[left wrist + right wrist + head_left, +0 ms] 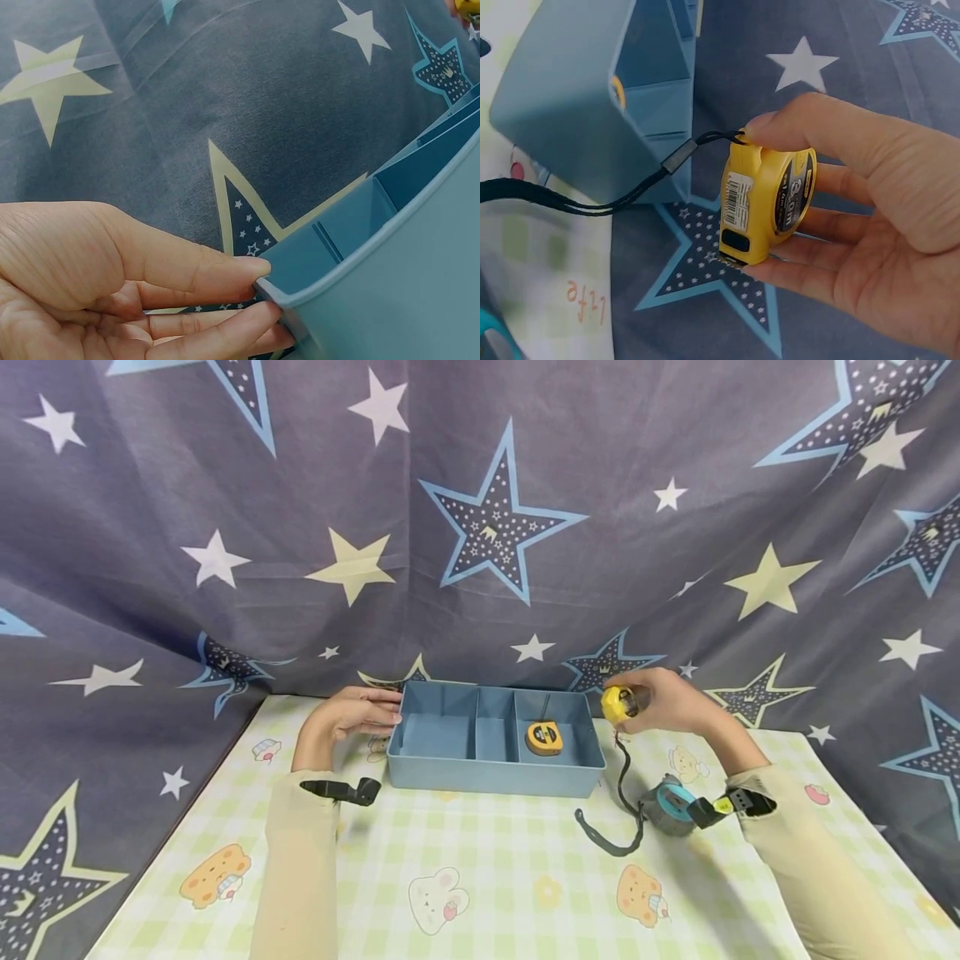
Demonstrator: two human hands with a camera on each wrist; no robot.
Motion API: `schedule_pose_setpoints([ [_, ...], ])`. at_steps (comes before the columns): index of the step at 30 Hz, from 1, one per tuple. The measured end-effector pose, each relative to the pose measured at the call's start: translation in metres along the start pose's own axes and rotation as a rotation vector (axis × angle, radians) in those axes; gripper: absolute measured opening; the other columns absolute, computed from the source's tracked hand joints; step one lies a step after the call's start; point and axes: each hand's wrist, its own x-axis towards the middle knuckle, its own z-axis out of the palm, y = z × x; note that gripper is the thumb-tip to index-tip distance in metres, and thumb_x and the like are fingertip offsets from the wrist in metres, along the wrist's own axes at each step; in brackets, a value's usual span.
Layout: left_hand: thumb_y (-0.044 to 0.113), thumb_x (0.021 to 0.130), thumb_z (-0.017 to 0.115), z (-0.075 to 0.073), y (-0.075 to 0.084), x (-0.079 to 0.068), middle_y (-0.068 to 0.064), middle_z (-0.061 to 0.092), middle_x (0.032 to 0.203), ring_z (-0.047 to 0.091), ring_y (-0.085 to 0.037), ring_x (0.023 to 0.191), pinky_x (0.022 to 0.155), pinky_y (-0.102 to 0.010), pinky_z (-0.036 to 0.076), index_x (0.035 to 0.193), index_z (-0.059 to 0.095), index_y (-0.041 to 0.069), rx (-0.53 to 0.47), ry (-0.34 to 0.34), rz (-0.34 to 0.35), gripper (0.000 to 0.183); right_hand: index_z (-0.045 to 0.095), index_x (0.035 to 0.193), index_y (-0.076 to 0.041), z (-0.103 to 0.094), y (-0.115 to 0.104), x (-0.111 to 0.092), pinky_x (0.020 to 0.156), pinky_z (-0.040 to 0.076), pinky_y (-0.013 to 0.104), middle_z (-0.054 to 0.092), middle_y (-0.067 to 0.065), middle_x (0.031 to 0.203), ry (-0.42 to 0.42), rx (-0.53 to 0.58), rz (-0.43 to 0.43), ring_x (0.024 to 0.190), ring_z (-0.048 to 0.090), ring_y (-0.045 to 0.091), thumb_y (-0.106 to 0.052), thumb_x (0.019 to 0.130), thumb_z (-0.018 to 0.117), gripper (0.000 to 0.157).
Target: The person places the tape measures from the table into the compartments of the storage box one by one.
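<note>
A yellow tape measure [742, 202] with a black wrist cord is pinched between the thumb and fingers of my right hand [663, 700]. It hangs in the air just beyond the right end of a blue divided box [495, 777]. My left hand [348, 714] is at the box's left end; in the left wrist view its thumb lies at the rim corner with the fingers below, against the outer wall. Inside the right compartment sits another yellow tape measure [544, 738]. The box's left and middle compartments hold nothing visible.
A dark grey and teal tape measure [670, 806] lies on the table under my right wrist. The held tape's black cord [626, 777] trails down near it. Behind the box hangs a star-patterned curtain [480, 635]. A green checked cloth [510, 877] covers the table.
</note>
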Motion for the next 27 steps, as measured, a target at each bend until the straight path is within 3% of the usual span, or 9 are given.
schedule_pose_setpoints([
  [13,-0.002,0.095,0.066,0.001,0.0,0.0,-0.033,0.041,0.154,0.057,-0.037,0.132,0.105,-0.038,0.056,0.154,0.037,-0.006,-0.009,0.01,-0.006,0.066,0.063,0.139,-0.006,-0.009,-0.028,0.006,0.074,0.059,0.03,0.069,0.013,0.118,0.038,0.005,-0.038,0.092,0.069,0.022,-0.008,0.077,0.085,0.066],
  [27,0.001,0.095,0.066,0.002,0.001,-0.002,-0.032,0.041,0.154,0.055,-0.04,0.134,0.113,-0.048,0.049,0.155,0.036,-0.005,0.011,0.009,-0.001,0.068,0.061,0.141,-0.006,-0.027,-0.075,0.016,0.075,0.061,0.029,0.066,0.013,0.126,0.079,-0.022,-0.087,0.099,0.063,0.025,-0.005,0.078,0.082,0.066],
])
